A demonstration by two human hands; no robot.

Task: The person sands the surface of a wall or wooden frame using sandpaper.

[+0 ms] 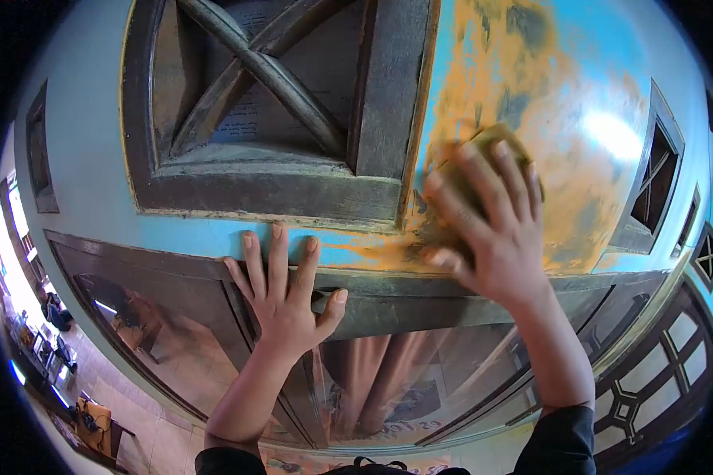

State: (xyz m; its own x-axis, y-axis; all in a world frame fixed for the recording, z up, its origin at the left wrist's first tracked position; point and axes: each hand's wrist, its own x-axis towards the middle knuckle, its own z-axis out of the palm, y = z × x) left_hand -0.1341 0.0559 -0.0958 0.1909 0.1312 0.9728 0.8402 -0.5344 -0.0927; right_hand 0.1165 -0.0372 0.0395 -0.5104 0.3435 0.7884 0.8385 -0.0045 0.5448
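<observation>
My right hand (495, 229) presses a brownish-yellow piece of sandpaper (503, 146) flat against the wall, its fingers spread over it and slightly blurred. Around it the wall surface (562, 142) shows patchy orange and dark areas with some blue paint. My left hand (281, 289) lies open, with its fingertips on the blue strip (186, 237) beneath a dark wooden vent frame (269, 194). The left palm is in front of the dark wooden window frame (388, 305) below. Part of the sandpaper is hidden under my right hand.
Crossed wooden bars (249, 59) fill the vent at upper left. Glass panes with a pinkish curtain (364, 376) behind them are below my hands. Another crossed vent (653, 182) and a paneled door (650, 388) are at right. A brown chair (93, 419) stands at far lower left.
</observation>
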